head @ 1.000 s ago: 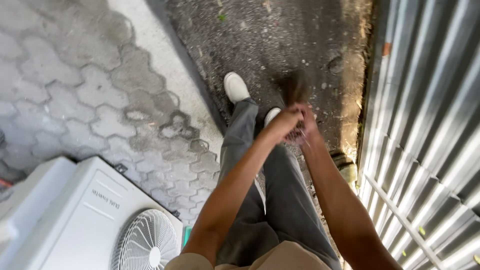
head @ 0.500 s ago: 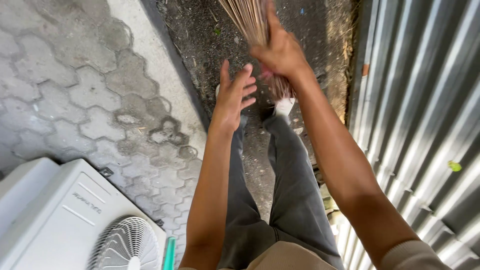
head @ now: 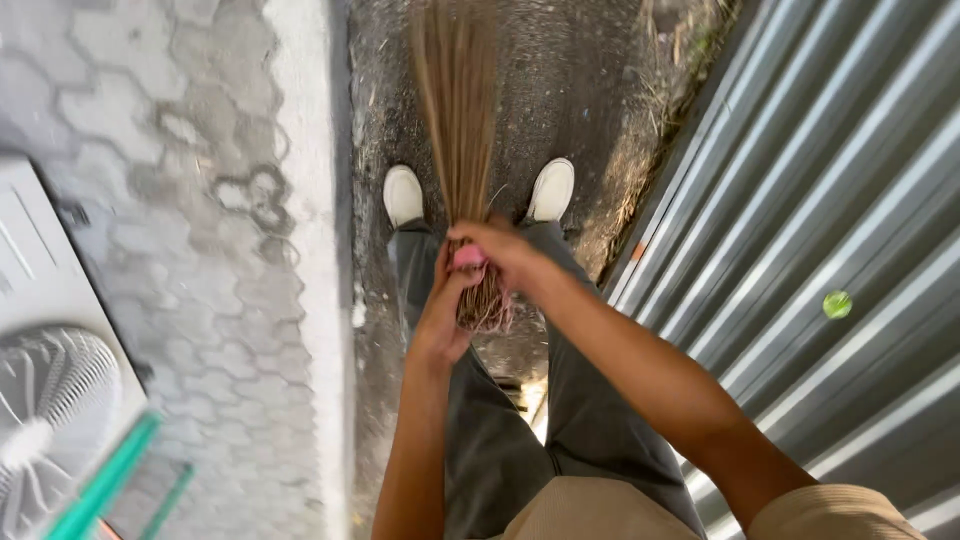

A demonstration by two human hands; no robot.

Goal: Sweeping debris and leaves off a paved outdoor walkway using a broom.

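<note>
Both hands, left hand (head: pixel 443 318) and right hand (head: pixel 503 255), grip the stick broom (head: pixel 457 130) at centre frame, bristles fanned toward the top; the grip looks set.

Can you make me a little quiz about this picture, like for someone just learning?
1. True or false: both hands grip the stick broom.
2. What stands to the person's right? A) corrugated metal wall B) a car C) a pond
3. What colour are the shoes?

Key:
1. True: the left hand and right hand hold its bound end.
2. A
3. White
</note>
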